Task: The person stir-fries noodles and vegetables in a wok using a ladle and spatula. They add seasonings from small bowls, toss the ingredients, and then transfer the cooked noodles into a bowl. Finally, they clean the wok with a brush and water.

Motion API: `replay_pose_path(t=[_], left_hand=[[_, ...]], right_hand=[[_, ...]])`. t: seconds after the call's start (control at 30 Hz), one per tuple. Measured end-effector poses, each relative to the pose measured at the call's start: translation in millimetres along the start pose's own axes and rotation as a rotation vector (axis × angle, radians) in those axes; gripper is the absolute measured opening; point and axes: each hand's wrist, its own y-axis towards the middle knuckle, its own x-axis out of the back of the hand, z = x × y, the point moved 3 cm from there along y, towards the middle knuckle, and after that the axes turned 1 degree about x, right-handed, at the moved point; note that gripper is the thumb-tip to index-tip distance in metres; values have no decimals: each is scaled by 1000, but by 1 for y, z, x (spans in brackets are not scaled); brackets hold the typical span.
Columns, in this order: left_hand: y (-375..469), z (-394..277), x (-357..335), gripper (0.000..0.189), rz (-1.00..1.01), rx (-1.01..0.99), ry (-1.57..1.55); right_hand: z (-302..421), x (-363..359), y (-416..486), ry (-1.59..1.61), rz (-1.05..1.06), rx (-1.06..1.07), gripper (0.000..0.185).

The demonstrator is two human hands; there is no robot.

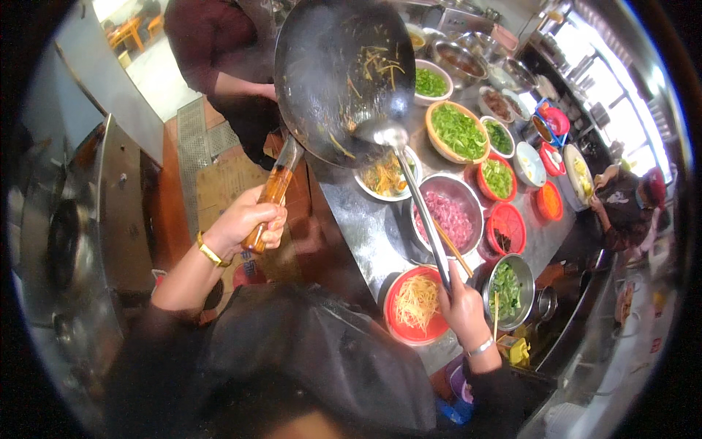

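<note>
My left hand [247, 222] grips the amber-coloured handle [276, 186] of a black wok [323, 71], which is tipped up so its inside faces me. Thin strips of food cling to the wok's wall. In my right hand [463, 310] is the long handle of a steel ladle [392, 134], its bowl at the wok's lower right edge. A white plate [419, 174] of cooked shredded food sits on the steel table just below the ladle bowl. Under the ladle handle stands a metal bowl of sliced raw meat [452, 217] with chopsticks [455, 249] across it.
Bowls crowd the steel table [354, 230], among them a red one of yellow shreds [414, 304] and a metal one of cut greens [507, 288]. A person in dark red [214, 44] stands beyond the wok. Another person [625, 203] works at the table's far right.
</note>
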Motion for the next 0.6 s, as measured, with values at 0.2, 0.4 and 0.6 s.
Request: replay_pose_path(t=[0.2,0.4,0.6], left_hand=[[20,0,5,12,-1,6,-2],[19,-15,5,10,78,-55,-55],[20,-44,16,6,160,-103,-127]], right_hand=[[-28,17,-65,238,46,-124,50],[-17,5,-35,1206,92,-545,44],[-19,11,73,892,-78,-227,48]])
